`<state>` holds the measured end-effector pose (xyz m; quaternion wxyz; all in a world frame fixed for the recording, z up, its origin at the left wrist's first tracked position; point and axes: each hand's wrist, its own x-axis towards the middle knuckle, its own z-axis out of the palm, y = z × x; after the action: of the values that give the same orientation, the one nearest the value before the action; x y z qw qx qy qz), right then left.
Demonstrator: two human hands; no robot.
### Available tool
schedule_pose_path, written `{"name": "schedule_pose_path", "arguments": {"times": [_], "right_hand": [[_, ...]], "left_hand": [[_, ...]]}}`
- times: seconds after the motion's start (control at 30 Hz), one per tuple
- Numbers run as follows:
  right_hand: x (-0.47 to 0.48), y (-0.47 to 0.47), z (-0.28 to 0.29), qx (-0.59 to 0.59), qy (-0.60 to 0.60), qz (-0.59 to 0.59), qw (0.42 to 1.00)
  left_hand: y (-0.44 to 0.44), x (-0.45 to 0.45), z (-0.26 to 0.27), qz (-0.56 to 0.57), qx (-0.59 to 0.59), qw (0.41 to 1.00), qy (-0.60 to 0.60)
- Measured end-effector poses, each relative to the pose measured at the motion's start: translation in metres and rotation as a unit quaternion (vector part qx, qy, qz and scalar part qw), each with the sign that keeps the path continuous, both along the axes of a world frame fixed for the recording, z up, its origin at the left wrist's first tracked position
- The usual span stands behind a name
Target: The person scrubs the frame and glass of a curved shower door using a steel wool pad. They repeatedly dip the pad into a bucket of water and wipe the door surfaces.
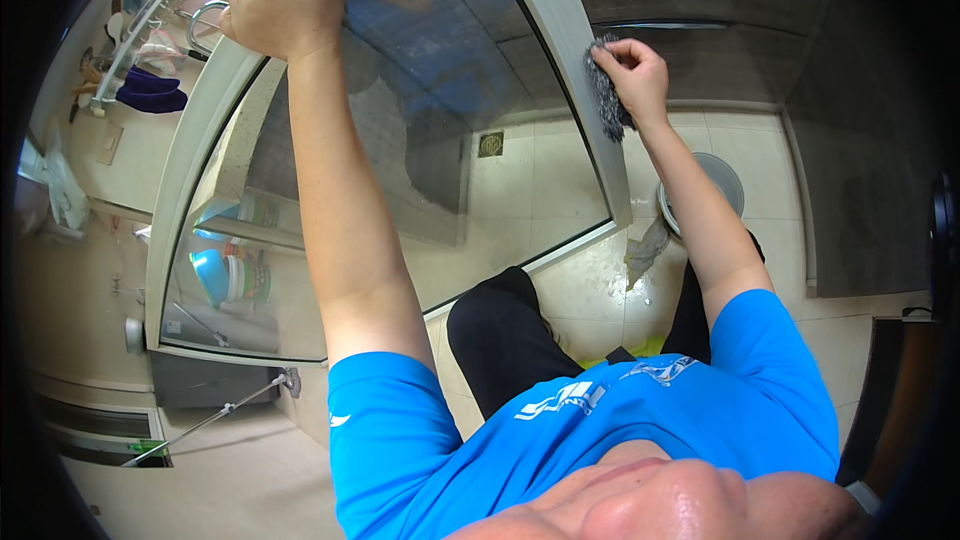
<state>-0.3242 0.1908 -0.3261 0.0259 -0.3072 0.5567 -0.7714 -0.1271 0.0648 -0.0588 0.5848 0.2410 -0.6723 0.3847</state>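
A white-framed glass door (611, 165) stands in front of me, its pane wet or smeared in places. My left hand (285, 4) is closed around the upper part of the frame, near a curved metal handle (201, 26). My right hand (637, 75) pinches a dark grey, fuzzy cloth or scrubbing pad (606, 94) against the outer edge of the frame's right side. Beneath my right forearm, a round bucket (716, 176) sits on the tiled floor, and a wet grey rag (646, 249) lies beside it.
Dark cabinets (705, 67) line the far side and the right. A floor drain (491, 144) shows through the glass. At left, a wall rack (146, 30) holds utensils near purple cloth (150, 90). A long metal pole (225, 411) leans at lower left.
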Motion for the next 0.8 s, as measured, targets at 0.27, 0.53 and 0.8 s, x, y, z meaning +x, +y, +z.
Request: {"name": "schedule_pose_path", "arguments": {"times": [0.27,0.53,0.8], "right_hand": [[-0.008,-0.011,0.032,-0.034,0.025,0.008,0.999],[-0.002,-0.004,0.007,0.011,0.060,-0.009,0.998],[0.008,-0.008,0.040,0.059,0.059,-0.052,0.995]], "left_hand": [[-0.002,0.001,0.003,-0.007,0.007,1.000,0.014],[0.006,-0.001,0.002,-0.011,0.024,1.000,0.008],[0.001,0.001,-0.002,-0.010,-0.002,1.000,0.014]]}}
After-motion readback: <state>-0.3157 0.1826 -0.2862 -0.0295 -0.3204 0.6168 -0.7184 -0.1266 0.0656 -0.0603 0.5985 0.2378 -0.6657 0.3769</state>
